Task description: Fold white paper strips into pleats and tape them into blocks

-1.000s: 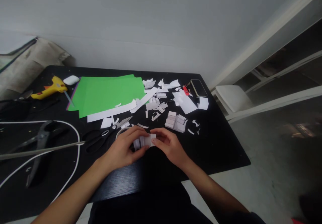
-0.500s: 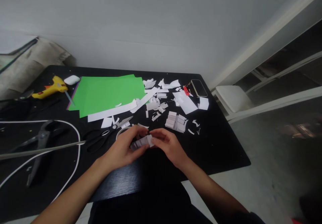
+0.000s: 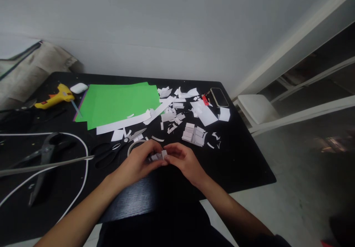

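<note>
My left hand [image 3: 140, 161] is closed around a small folded white paper piece [image 3: 157, 156], its thumb along the near side. At the piece's right end, the fingers and thumb of my right hand [image 3: 185, 162] pinch the paper. Much of the piece is hidden by the fingers. Just beyond my right hand lies a similar folded paper structure [image 3: 193, 134] with raised sections. Black-handled scissors [image 3: 118, 147] lie partly open to the left of my left hand, and a roll of tape [image 3: 134, 146] seems to sit partly behind that hand.
Green sheets [image 3: 119, 104] lie at the back, with paper strips [image 3: 122, 123] and white scraps [image 3: 172, 117] about them. A yellow glue gun [image 3: 57, 97] is at far left, a phone [image 3: 219, 97] at back right. A white cable [image 3: 86, 165] loops over larger dark scissors [image 3: 44, 169].
The folded paper has turned a little and sits deeper between the fingers, so less of it shows. My right fingers have shifted slightly on its end.
</note>
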